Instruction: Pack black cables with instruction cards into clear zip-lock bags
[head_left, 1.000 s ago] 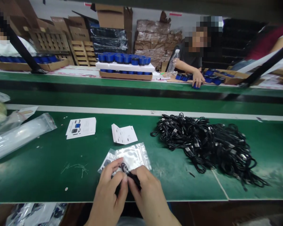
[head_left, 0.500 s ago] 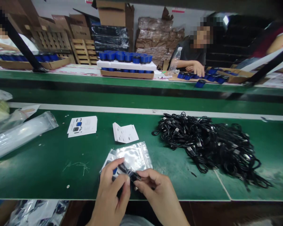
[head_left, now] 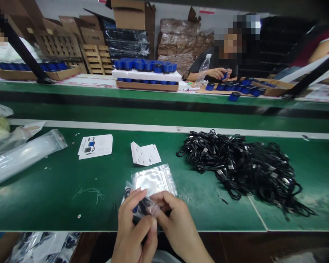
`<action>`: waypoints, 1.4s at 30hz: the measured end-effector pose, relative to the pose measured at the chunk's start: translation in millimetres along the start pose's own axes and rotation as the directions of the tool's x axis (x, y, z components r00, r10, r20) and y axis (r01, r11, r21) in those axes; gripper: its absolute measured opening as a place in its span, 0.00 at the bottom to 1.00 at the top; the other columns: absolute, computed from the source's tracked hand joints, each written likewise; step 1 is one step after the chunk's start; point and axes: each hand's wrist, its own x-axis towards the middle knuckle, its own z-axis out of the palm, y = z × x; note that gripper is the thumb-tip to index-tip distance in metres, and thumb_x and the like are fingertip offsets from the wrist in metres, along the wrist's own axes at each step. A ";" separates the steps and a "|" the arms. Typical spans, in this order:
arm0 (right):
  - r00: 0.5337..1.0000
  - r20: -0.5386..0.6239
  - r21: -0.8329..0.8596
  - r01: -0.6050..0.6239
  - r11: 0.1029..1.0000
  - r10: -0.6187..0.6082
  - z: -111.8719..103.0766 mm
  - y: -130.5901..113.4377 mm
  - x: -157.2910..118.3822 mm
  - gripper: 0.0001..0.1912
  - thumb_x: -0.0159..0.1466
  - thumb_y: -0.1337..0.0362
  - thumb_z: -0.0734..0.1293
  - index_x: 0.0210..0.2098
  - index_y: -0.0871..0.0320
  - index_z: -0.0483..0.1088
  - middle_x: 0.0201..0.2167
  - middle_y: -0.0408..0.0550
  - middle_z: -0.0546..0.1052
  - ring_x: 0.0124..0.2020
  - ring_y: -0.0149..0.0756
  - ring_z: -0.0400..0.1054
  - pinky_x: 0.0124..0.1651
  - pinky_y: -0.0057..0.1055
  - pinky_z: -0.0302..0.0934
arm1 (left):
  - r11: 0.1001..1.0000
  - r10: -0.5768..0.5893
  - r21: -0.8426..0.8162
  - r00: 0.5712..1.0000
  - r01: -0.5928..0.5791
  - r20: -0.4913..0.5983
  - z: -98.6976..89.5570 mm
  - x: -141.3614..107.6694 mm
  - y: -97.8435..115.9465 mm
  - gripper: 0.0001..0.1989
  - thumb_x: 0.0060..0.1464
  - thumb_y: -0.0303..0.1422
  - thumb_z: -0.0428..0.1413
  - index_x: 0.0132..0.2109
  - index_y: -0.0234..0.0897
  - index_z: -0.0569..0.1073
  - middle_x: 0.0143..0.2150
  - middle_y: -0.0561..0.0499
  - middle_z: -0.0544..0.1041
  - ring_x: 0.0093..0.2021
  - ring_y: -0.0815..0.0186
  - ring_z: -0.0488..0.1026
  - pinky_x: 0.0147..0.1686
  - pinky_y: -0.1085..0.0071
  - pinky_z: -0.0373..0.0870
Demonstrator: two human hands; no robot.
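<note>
Zip bag lies flat on green bench just past my fingers; left hand & right hand pinch clear pkt w/ dark item, blue bit inside. Black cables piled to my right, printed cards ahead-left.

Bench: my green workbench
Right: a big heap of black cables
Middle: two piles of printed cards
Left: long clear plastic bags
Nearest me: a shiny zip bag, lying flat, I think
</note>
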 end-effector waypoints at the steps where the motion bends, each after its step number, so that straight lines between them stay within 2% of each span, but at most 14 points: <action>1: 0.999 0.043 -0.004 0.009 1.000 -0.009 -2.1 -1.2 1.3 0.03 0.58 0.69 0.66 0.32 0.58 0.73 0.25 0.43 0.76 0.25 0.31 0.68 0.29 0.25 0.60 | 1.000 0.006 -0.006 1.000 -0.006 0.013 -0.9 -0.1 -1.2 0.11 0.54 0.18 0.46 0.34 0.39 0.66 0.60 0.43 0.58 0.63 0.57 0.55 0.60 0.52 0.52; 5: 0.997 0.078 -0.048 0.028 0.998 -0.025 -13.9 -7.9 2.3 0.08 0.56 0.72 0.67 0.21 0.59 0.69 0.16 0.36 0.66 0.19 0.26 0.58 0.23 0.22 0.52 | 0.999 -0.021 -0.032 0.988 0.026 0.152 -15.7 9.1 -14.2 0.03 0.56 0.31 0.53 0.40 0.43 0.68 0.56 0.46 0.69 0.58 0.55 0.66 0.64 0.45 0.40; 7: 0.989 0.143 -0.055 0.038 0.998 -0.030 -19.4 -13.0 2.0 0.07 0.55 0.71 0.68 0.21 0.59 0.70 0.16 0.36 0.67 0.19 0.26 0.59 0.23 0.22 0.52 | 0.993 -0.087 -0.047 0.958 0.104 0.273 -27.7 19.9 -21.5 0.20 0.49 0.41 0.61 0.49 0.44 0.67 0.50 0.46 0.76 0.51 0.52 0.72 0.59 0.48 0.56; 9: 0.965 0.246 -0.073 0.109 0.991 -0.088 -23.3 -18.2 2.4 0.06 0.57 0.72 0.67 0.25 0.58 0.74 0.20 0.38 0.72 0.23 0.28 0.63 0.28 0.24 0.56 | 0.971 -0.180 -0.063 0.885 0.229 0.430 -38.3 32.6 -25.5 0.28 0.45 0.42 0.64 0.53 0.45 0.68 0.39 0.52 0.80 0.40 0.56 0.77 0.43 0.61 0.73; 12: 0.954 0.269 -0.014 0.145 0.989 -0.136 -26.7 -23.0 3.1 0.09 0.63 0.69 0.62 0.34 0.56 0.75 0.28 0.41 0.77 0.29 0.31 0.68 0.35 0.26 0.61 | 0.911 -0.293 -0.078 0.771 0.404 0.566 -46.4 48.4 -25.5 0.07 0.50 0.38 0.59 0.38 0.45 0.76 0.28 0.57 0.76 0.28 0.65 0.75 0.27 0.74 0.70; 13: 0.964 0.235 0.030 0.116 0.993 -0.120 -27.5 -23.3 2.9 0.08 0.64 0.67 0.62 0.38 0.56 0.74 0.29 0.42 0.77 0.30 0.32 0.69 0.35 0.27 0.62 | 0.895 -0.320 -0.087 0.766 0.437 0.558 -47.0 51.5 -25.2 0.05 0.52 0.38 0.58 0.32 0.43 0.75 0.26 0.57 0.74 0.26 0.67 0.73 0.25 0.76 0.67; 15: 0.978 0.193 0.081 0.066 0.995 -0.081 -28.4 -22.3 1.7 0.08 0.62 0.64 0.65 0.41 0.56 0.72 0.32 0.43 0.76 0.32 0.33 0.69 0.36 0.27 0.63 | 0.867 -0.371 -0.112 0.779 0.485 0.506 -45.9 53.8 -26.1 0.13 0.53 0.41 0.55 0.25 0.40 0.73 0.23 0.56 0.69 0.23 0.69 0.69 0.22 0.76 0.64; 17: 0.978 0.194 0.041 0.072 0.997 -0.079 -28.3 -20.2 0.0 0.06 0.59 0.66 0.68 0.38 0.56 0.72 0.32 0.43 0.75 0.33 0.33 0.68 0.37 0.27 0.63 | 0.838 -0.408 -0.147 0.783 0.525 0.469 -43.6 52.3 -28.8 0.17 0.54 0.43 0.55 0.23 0.39 0.72 0.23 0.56 0.65 0.23 0.69 0.66 0.21 0.76 0.62; 19: 0.980 0.171 -0.037 0.109 0.993 -0.102 -26.8 -18.3 -0.8 0.01 0.60 0.68 0.67 0.32 0.57 0.71 0.29 0.42 0.73 0.31 0.31 0.67 0.36 0.26 0.61 | 0.810 -0.420 -0.193 0.778 0.553 0.467 -41.3 49.1 -31.7 0.17 0.54 0.43 0.54 0.24 0.38 0.73 0.23 0.56 0.64 0.23 0.70 0.65 0.22 0.76 0.61; 26: 0.991 0.049 -0.076 0.129 0.989 -0.125 -23.3 -19.1 4.7 0.08 0.62 0.66 0.64 0.26 0.58 0.69 0.24 0.41 0.71 0.27 0.31 0.65 0.32 0.26 0.58 | 0.770 -0.418 -0.306 0.806 0.559 0.420 -39.4 40.9 -36.8 0.14 0.59 0.42 0.50 0.32 0.41 0.75 0.28 0.55 0.72 0.26 0.70 0.69 0.25 0.77 0.65; 29: 0.993 0.043 -0.069 0.112 0.991 -0.109 -26.4 -20.2 6.2 0.08 0.61 0.66 0.64 0.25 0.58 0.68 0.23 0.41 0.71 0.26 0.31 0.64 0.31 0.26 0.58 | 0.778 -0.436 -0.280 0.804 0.562 0.404 -40.6 38.6 -41.8 0.14 0.59 0.42 0.50 0.32 0.42 0.75 0.28 0.54 0.73 0.27 0.69 0.70 0.24 0.78 0.66; 35: 0.993 0.052 -0.061 0.108 0.992 -0.105 -26.4 -19.3 7.3 0.09 0.61 0.66 0.64 0.24 0.58 0.67 0.22 0.41 0.70 0.26 0.30 0.63 0.31 0.27 0.57 | 0.827 -0.398 -0.279 0.858 0.489 0.324 -39.4 35.4 -43.6 0.11 0.57 0.37 0.53 0.28 0.41 0.73 0.26 0.56 0.72 0.26 0.71 0.70 0.26 0.80 0.66; 38: 0.995 0.084 0.004 0.061 0.998 -0.061 -23.5 -17.6 8.7 0.08 0.61 0.65 0.64 0.25 0.58 0.67 0.22 0.40 0.69 0.26 0.30 0.63 0.30 0.26 0.57 | 0.798 -0.462 -0.303 0.851 0.522 0.249 -37.7 34.7 -39.0 0.12 0.57 0.37 0.53 0.27 0.40 0.71 0.26 0.56 0.71 0.27 0.71 0.69 0.26 0.80 0.65; 42: 0.996 0.081 0.119 0.027 0.993 -0.036 -18.5 -14.3 10.7 0.08 0.61 0.62 0.65 0.27 0.58 0.69 0.23 0.41 0.69 0.27 0.31 0.62 0.31 0.26 0.57 | 0.754 -0.471 -0.352 0.830 0.555 0.299 -34.0 34.0 -35.0 0.12 0.59 0.39 0.51 0.29 0.39 0.69 0.25 0.57 0.68 0.24 0.72 0.67 0.23 0.80 0.65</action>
